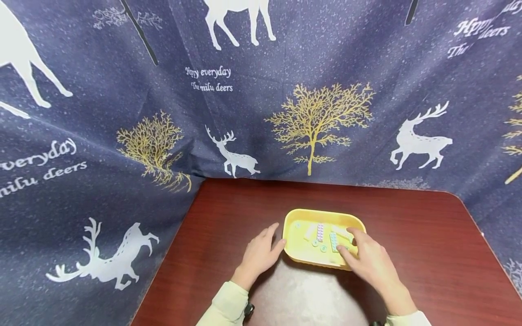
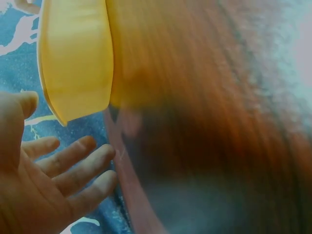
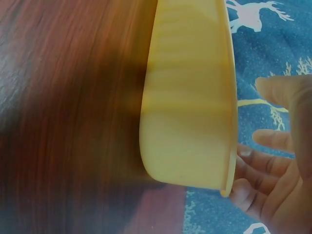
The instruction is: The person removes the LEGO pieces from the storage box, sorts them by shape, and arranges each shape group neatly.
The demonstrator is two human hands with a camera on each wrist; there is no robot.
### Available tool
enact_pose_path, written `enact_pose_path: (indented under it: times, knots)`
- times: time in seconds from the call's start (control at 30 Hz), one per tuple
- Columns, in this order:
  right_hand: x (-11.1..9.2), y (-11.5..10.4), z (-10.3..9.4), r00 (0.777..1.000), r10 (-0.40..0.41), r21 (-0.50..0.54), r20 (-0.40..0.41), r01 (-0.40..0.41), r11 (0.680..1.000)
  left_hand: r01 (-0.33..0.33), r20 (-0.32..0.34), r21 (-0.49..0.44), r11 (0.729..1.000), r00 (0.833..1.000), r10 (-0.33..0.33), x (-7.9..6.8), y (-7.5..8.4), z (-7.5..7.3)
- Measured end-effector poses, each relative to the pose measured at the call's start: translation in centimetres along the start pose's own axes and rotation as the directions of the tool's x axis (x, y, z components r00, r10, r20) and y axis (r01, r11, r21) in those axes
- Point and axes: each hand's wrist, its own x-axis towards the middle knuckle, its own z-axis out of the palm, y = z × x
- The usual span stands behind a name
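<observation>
A yellow plastic basket (image 1: 303, 260) stands on the table, with small toy pieces inside. Among them are a purple studded block (image 1: 320, 232), a teal studded block (image 1: 334, 242), a pale block (image 1: 310, 231) and several small green round pieces (image 1: 324, 248). My left hand (image 1: 261, 253) is beside the basket's left end, fingers spread and thumb close to the rim; its palm is bare in the left wrist view. Over the right end reaches my right hand (image 1: 373, 262), its thumb near the teal block and fingertips at the rim. In the right wrist view the basket wall (image 3: 187, 112) hides part of those fingers.
The reddish-brown wooden table (image 1: 236, 203) extends around the basket, with a bright glare patch in front of it. A dark blue cloth (image 1: 253, 99) printed with deer and trees hangs behind and on the left side.
</observation>
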Motion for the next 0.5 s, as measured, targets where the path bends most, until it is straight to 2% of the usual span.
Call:
enact_pose_path:
  times: [0.37, 0.5]
  knots:
    - [1.3, -0.2, 1.1, 1.000, -0.002, 0.022, 0.025, 0.002, 1.000, -0.014, -0.030, -0.055, 0.998, 0.999, 0.012, 1.2, 0.0, 0.5]
    - [1.7, -0.1, 1.8, 1.000, -0.025, 0.030, 0.017, 0.025, 0.999, -0.014, -0.036, -0.092, 0.996, 0.999, 0.011, 1.7, 0.1, 0.6]
